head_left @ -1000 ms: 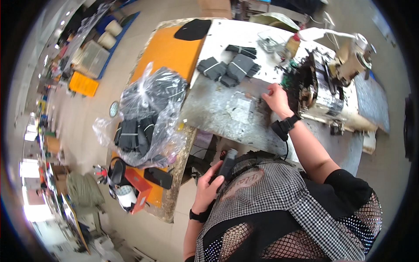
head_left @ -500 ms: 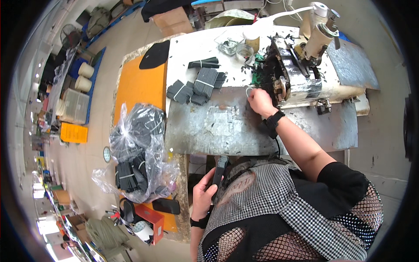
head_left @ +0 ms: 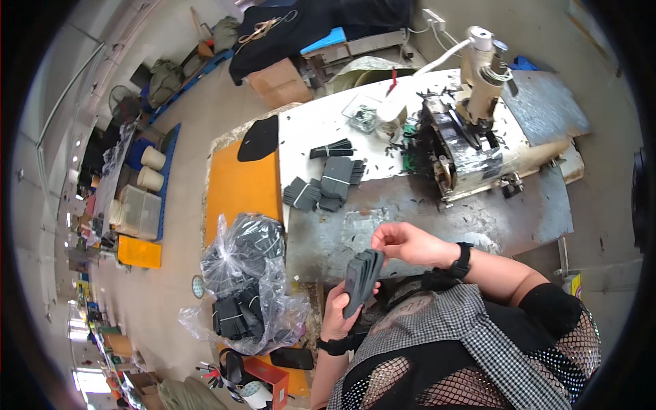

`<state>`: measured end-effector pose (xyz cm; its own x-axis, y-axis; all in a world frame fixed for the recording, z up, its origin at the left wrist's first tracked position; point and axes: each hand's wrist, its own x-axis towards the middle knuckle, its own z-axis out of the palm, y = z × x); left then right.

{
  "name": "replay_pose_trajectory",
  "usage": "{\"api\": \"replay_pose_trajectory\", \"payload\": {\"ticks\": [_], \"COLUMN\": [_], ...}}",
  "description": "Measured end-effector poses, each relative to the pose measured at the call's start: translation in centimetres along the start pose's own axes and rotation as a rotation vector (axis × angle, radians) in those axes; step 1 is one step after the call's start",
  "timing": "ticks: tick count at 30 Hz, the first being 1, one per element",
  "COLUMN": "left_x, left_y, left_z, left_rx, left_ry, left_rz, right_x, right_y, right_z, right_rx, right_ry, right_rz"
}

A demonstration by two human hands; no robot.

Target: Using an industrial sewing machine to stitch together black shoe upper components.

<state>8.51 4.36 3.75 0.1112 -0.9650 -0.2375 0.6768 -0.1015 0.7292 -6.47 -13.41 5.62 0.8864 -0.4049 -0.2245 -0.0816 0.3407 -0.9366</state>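
My left hand (head_left: 335, 318) is closed round a stack of dark grey fabric-like strips (head_left: 363, 281), held tilted in front of my apron at the table's near edge. At the stack's upper end the strips fan slightly apart. My right hand (head_left: 413, 244) is there with thumb and fingers pinched together, touching or very near that end; what they pinch is hidden. Further off on the table lie banded bundles of similar strips: a larger one (head_left: 336, 178), a paler one (head_left: 301, 194) and a flat dark one (head_left: 331, 149).
A worn metal sheet (head_left: 321, 239) covers the near tabletop. Right stands a machine (head_left: 471, 147) with dark scraps around it. A clear container (head_left: 362, 115) sits toward the back. Left, a plastic bag (head_left: 236, 266) of more bundles rests on an orange board (head_left: 232, 181).
My right hand has come back from beside the machine, where it held a thin white loop, to the stack's end. My left hand has raised and turned the stack. The view has shifted.
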Motion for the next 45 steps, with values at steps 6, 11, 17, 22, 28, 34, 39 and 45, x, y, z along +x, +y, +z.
{"api": "replay_pose_trajectory", "payload": {"ticks": [6,11,17,22,28,34,39,45], "left_x": [0.7,-0.2,-2.1,-2.8,-6.9,-12.2,-14.7,-16.1], "left_y": [0.3,1.9,2.1,-0.1,0.1,3.8,7.3,13.4], "left_z": [0.0,0.6,1.4,-0.1,-3.4,-7.7,-11.2,-16.7], "left_rx": [-0.134,-0.064,0.537,1.020,0.600,0.452,0.375,0.200], "left_ry": [-0.146,-0.125,0.153,0.449,0.802,0.973,0.958,0.949], "left_rz": [-0.002,-0.055,0.101,0.381,0.271,0.433,0.537,0.540], "right_x": [-1.0,-1.0,-1.1,-0.1,0.5,1.7,2.7,3.2], "right_y": [-1.4,-2.1,-5.0,-4.6,-4.8,-3.5,-3.2,-2.8], "right_z": [0.7,1.1,2.0,4.0,7.1,7.9,9.4,10.7], "right_rx": [0.347,0.452,0.497,-0.353,-0.647,-0.891,-0.958,-1.036], "right_ry": [-0.154,-0.375,-0.342,-0.753,-0.733,-0.697,-0.670,-0.648], "right_rz": [0.073,0.059,0.018,-0.372,-0.453,-0.422,-0.471,-0.393]}}
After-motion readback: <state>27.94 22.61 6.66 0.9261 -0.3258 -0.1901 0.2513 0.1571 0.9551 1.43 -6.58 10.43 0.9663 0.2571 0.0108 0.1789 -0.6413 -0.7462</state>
